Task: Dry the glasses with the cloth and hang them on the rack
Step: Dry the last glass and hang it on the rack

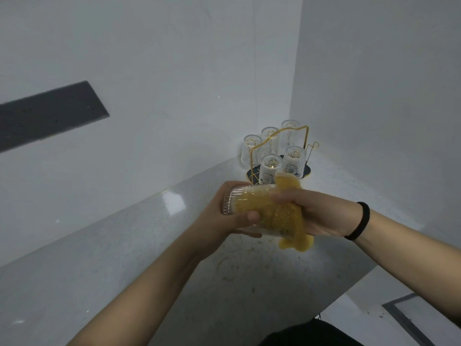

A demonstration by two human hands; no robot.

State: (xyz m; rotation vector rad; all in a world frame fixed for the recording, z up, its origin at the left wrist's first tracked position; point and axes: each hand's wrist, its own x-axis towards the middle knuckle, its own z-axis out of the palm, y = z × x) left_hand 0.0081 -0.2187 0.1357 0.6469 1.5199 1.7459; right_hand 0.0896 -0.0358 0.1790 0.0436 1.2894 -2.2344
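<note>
The left hand grips a ribbed glass that lies on its side in the air above the grey worktop, the thumb curled over it. A yellow cloth is pushed inside the glass and hangs out of its mouth. At 3 o'clock from the glass the right hand holds this cloth, fingers closed on it. At 12 o'clock, in the corner, a gold wire rack carries five glasses upside down; one peg is free.
</note>
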